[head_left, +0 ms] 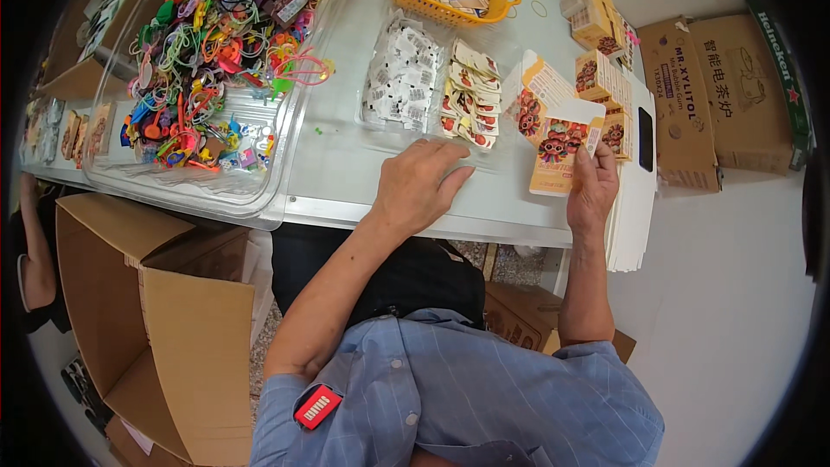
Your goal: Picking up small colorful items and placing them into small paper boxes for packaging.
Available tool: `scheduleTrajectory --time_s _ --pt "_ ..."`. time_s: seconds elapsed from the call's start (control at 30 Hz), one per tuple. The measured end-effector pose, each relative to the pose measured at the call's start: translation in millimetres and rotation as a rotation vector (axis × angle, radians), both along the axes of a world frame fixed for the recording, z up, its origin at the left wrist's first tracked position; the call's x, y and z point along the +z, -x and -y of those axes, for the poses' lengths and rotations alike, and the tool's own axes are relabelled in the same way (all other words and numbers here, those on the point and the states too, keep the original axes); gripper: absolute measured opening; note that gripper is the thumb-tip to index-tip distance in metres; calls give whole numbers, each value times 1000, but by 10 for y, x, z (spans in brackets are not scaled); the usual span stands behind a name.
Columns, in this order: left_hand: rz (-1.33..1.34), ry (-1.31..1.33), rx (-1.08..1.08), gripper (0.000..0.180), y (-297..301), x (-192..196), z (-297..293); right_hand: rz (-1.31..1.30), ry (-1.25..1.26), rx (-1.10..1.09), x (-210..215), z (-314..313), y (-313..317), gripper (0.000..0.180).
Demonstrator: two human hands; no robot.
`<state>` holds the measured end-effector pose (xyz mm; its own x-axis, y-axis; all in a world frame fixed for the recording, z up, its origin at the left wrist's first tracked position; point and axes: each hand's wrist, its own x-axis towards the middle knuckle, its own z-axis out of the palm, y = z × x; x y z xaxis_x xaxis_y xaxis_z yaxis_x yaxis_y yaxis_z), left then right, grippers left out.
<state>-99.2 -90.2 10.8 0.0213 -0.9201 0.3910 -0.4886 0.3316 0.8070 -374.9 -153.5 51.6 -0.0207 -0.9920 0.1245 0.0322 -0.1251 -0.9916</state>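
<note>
My right hand (595,186) grips a flattened orange-and-white carton (552,175) printed with cartoon figures, thumb on its front, above the table's right front. Just behind lies or leans another carton of the same print (538,86), partly covered by the held one. My left hand (424,180) hovers or rests at the table's front edge, fingers stretched forward and thumb apart, with nothing visible in it. Beyond its fingertips, one clear tray holds small white sachets (402,73), and beside it lies a pile of small printed cards (471,95). The left fingertips partly hide the trays' near edge.
A large clear tub (281,134) of colourful small toys fills the table's left. At the back stands a yellow basket (450,10) of cards. Small boxes (596,22) are stacked at right, near a dark phone (646,138). An open cardboard box (199,355) stands at lower left.
</note>
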Motion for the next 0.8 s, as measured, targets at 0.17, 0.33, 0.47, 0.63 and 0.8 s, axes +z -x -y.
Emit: scheduleTrajectory --time_s 0.17,0.33,0.47,0.63,0.8 --pt "0 -15 15 22 23 -30 76 149 -80 99 -134 -54 -76 24" --pt "-114 -146 -67 32 -45 28 -40 195 -111 160 -130 -181 -178 36" --pt "-727 -232 -17 41 -73 298 -380 259 -123 246 -182 -469 -447 45" --pt "-355 -107 -37 30 -433 243 -510 159 -133 343 -181 -680 -1113 44" --pt "-803 -222 126 23 -516 337 -567 222 -35 314 -151 -705 -1620 49"
